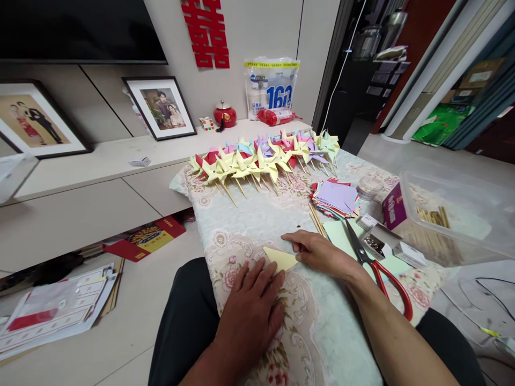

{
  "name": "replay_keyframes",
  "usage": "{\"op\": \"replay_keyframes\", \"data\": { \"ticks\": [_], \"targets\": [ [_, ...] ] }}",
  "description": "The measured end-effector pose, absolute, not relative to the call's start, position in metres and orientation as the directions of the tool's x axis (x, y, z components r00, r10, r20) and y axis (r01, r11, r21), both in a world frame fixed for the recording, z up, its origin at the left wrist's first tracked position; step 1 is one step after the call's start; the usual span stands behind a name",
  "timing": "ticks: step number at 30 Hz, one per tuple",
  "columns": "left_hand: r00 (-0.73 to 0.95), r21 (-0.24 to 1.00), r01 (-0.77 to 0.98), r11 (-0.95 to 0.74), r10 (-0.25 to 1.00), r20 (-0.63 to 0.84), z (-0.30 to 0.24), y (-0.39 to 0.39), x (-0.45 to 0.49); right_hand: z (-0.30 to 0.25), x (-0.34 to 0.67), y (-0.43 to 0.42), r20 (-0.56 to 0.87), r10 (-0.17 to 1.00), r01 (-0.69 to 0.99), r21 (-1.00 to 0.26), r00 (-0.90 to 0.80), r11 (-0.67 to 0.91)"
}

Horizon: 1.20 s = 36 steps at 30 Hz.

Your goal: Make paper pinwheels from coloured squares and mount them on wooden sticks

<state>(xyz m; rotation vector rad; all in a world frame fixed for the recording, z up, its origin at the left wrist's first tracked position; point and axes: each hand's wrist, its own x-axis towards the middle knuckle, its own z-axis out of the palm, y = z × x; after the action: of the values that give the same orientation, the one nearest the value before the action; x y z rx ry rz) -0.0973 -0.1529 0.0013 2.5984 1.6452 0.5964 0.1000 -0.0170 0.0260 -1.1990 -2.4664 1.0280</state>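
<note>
A pale yellow paper [279, 259], folded to a triangle, lies on the cloth-covered table in front of me. My left hand [252, 300] rests flat, fingers spread, with its fingertips on the paper's near left edge. At the paper's right corner is my right hand [319, 252]; its index finger stretches out to the left, while the thumb and other fingers are drawn in at the corner. Right of that hand, red-handled scissors [376, 265] lie half across a pale green sheet [338, 236]. Wooden sticks [317, 221] lie just beyond my right hand.
Several paper pinwheels on sticks [257, 163] fill the table's far end. A stack of coloured paper squares [336, 197], a round clear container [370, 186], a small box of metal fasteners [375, 244] and a clear plastic bin with sticks [438, 225] stand on the right.
</note>
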Motion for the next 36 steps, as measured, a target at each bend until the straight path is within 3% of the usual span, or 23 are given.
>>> {"op": "replay_keyframes", "data": {
  "ticks": [8,16,23,26,28,30,32,34,36],
  "targets": [
    [0.367,0.155,0.885,-0.439,0.863,0.348,-0.002,-0.153,-0.096,0.026,0.106,-0.016,-0.05,0.815,0.512,-0.799,-0.577,0.314],
    [0.359,0.106,0.892,-0.439,0.831,0.424,-0.009,-0.155,-0.095,0.033,0.094,-0.024,-0.118,0.821,0.619,-0.719,-0.559,0.318],
    [0.319,0.166,0.874,-0.456,0.798,0.511,-0.013,-0.154,-0.092,0.028,0.096,-0.023,-0.159,0.797,0.573,-0.776,-0.582,0.263],
    [0.232,0.329,0.83,-0.45,0.815,0.531,-0.007,-0.151,-0.093,0.029,0.098,-0.022,-0.161,0.796,0.508,-0.837,-0.584,0.203],
    [0.053,0.549,0.76,-0.348,0.875,0.481,0.002,-0.142,-0.091,0.033,0.1,-0.021,-0.142,0.82,0.432,-0.891,-0.554,0.138],
    [-0.165,0.792,0.588,-0.164,0.934,0.316,0.014,-0.125,-0.084,0.038,0.101,-0.019,-0.104,0.862,0.326,-0.942,-0.497,0.074],
    [-0.306,0.95,0.312,0.028,0.949,0.072,0.027,-0.1,-0.074,0.042,0.103,-0.017,-0.056,0.908,0.207,-0.978,-0.415,0.034],
    [-0.281,0.987,0.05,0.152,0.951,-0.132,0.036,-0.072,-0.062,0.044,0.104,-0.014,-0.012,0.948,0.107,-0.994,-0.319,0.023],
    [-0.238,0.985,-0.075,0.154,0.957,-0.168,0.04,-0.048,-0.049,0.043,0.107,-0.01,0.014,0.972,0.041,-0.999,-0.233,0.024]
  ]
}}
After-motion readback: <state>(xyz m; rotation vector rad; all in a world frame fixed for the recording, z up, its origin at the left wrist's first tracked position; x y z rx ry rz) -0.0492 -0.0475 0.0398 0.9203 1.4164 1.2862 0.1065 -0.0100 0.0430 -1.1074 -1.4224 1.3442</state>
